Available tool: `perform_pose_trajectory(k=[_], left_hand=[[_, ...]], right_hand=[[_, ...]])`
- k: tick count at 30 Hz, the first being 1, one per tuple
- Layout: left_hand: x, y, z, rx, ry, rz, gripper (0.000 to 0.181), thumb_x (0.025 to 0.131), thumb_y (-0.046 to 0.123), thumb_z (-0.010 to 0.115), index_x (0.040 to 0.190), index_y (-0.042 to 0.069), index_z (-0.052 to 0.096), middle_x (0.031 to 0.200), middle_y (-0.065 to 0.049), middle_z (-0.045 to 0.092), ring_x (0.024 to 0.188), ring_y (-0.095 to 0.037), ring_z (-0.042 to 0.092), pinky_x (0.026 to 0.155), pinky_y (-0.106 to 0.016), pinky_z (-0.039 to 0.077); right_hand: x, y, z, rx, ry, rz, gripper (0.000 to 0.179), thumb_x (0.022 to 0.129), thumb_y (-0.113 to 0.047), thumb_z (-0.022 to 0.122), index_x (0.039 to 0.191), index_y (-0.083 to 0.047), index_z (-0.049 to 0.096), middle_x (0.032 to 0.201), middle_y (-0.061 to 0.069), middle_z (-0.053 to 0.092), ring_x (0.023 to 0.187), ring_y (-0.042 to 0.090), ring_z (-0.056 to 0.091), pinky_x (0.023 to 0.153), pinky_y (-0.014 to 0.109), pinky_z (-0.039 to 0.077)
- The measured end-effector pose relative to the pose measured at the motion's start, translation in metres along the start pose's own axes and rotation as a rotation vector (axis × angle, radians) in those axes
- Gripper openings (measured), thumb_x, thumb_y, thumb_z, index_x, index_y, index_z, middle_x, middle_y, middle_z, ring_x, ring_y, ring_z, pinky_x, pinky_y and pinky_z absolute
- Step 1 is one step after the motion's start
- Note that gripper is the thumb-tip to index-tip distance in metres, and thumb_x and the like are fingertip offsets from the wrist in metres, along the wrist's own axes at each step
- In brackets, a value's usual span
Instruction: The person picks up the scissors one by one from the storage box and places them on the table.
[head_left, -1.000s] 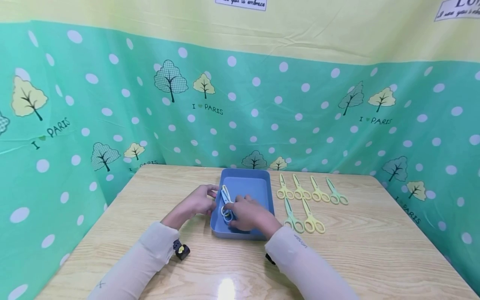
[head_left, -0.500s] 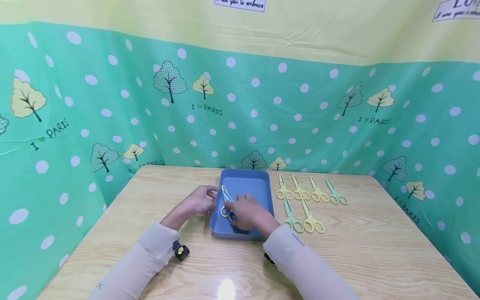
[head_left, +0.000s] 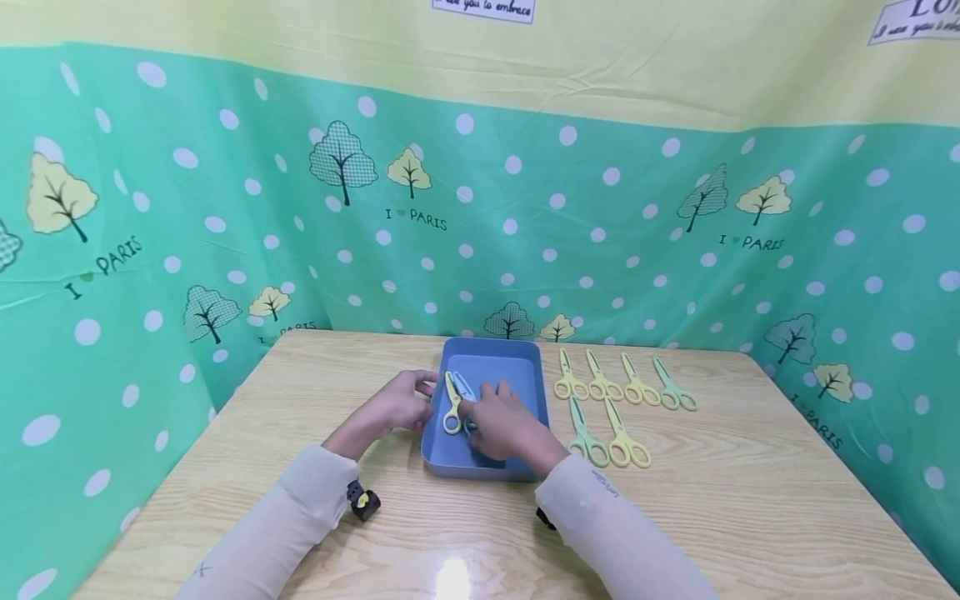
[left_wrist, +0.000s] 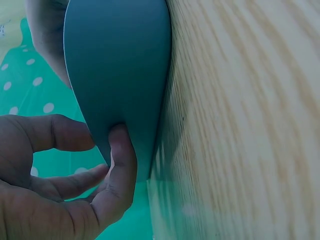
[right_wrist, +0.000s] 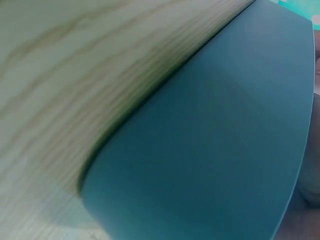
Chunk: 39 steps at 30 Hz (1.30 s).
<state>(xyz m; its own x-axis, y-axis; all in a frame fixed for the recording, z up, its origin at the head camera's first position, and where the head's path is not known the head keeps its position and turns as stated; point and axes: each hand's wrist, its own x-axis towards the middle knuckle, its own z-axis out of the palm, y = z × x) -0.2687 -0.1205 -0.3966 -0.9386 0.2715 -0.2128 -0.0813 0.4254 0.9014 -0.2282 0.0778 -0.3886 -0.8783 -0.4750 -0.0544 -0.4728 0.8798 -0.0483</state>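
Note:
A blue tray (head_left: 502, 371) stands on the wooden table with two pairs of scissors inside, near its left wall. One is yellow scissors (head_left: 452, 403); right beside them lie light blue scissors (head_left: 462, 386), blades pointing away. My right hand (head_left: 498, 423) reaches into the tray and pinches the blue scissors by the handles, which its fingers mostly hide. At the left wall, my left hand (head_left: 397, 402) grips the tray; in the left wrist view a fingertip (left_wrist: 120, 145) presses the outer side while others meet the rim. The right wrist view is mostly filled by the tray's outer wall (right_wrist: 200, 140).
Right of the tray, several scissors lie in two rows: yellow scissors (head_left: 602, 377) and green scissors (head_left: 672, 385) behind, green scissors (head_left: 585, 433) and yellow scissors (head_left: 622, 433) in front. A patterned curtain (head_left: 480, 208) hangs behind the table (head_left: 420, 533).
The blue scissors, earlier lying over the yellow ones, have shifted right with my right hand and now lie beside them, so the yellow pair shows. My left hand has stayed at the tray wall.

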Motion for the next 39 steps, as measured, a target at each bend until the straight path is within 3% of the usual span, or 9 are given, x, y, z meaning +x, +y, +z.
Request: perform_pose_trajectory(k=[5, 14, 22, 39], left_hand=[[-0.001, 0.001, 0.001, 0.001, 0.003, -0.003, 0.080, 0.074, -0.016, 0.054, 0.152, -0.001, 0.042, 0.131, -0.024, 0.051, 0.091, -0.030, 0.066, 0.062, -0.036, 0.061], [-0.001, 0.002, 0.001, 0.006, 0.018, -0.019, 0.080, 0.075, -0.016, 0.055, 0.152, -0.001, 0.041, 0.132, -0.025, 0.051, 0.092, -0.030, 0.066, 0.064, -0.036, 0.061], [-0.002, 0.004, 0.002, 0.005, 0.017, -0.015, 0.080, 0.075, -0.016, 0.056, 0.152, -0.002, 0.042, 0.132, -0.025, 0.051, 0.091, -0.030, 0.065, 0.063, -0.036, 0.061], [-0.001, 0.002, 0.002, 0.008, 0.025, -0.018, 0.080, 0.074, -0.016, 0.057, 0.151, -0.002, 0.043, 0.131, -0.024, 0.053, 0.090, -0.030, 0.065, 0.062, -0.035, 0.060]], right_hand=[[-0.005, 0.005, 0.001, 0.037, 0.078, 0.022, 0.044, 0.091, -0.029, 0.076, 0.134, -0.024, 0.066, 0.113, 0.012, 0.055, 0.099, 0.029, 0.042, 0.082, 0.042, 0.045], [-0.009, 0.011, 0.003, 0.039, 0.162, 0.080, 0.044, 0.083, -0.022, 0.082, 0.127, -0.022, 0.072, 0.114, 0.011, 0.055, 0.104, 0.031, 0.041, 0.085, 0.044, 0.043], [-0.015, 0.017, -0.002, 0.058, 0.248, 0.151, 0.040, 0.078, -0.015, 0.081, 0.118, -0.022, 0.076, 0.104, 0.009, 0.054, 0.101, 0.030, 0.040, 0.079, 0.040, 0.040], [-0.037, 0.040, -0.019, 0.155, 0.297, 0.286, 0.038, 0.082, -0.013, 0.079, 0.120, -0.016, 0.075, 0.116, 0.019, 0.057, 0.104, 0.036, 0.044, 0.078, 0.044, 0.045]])
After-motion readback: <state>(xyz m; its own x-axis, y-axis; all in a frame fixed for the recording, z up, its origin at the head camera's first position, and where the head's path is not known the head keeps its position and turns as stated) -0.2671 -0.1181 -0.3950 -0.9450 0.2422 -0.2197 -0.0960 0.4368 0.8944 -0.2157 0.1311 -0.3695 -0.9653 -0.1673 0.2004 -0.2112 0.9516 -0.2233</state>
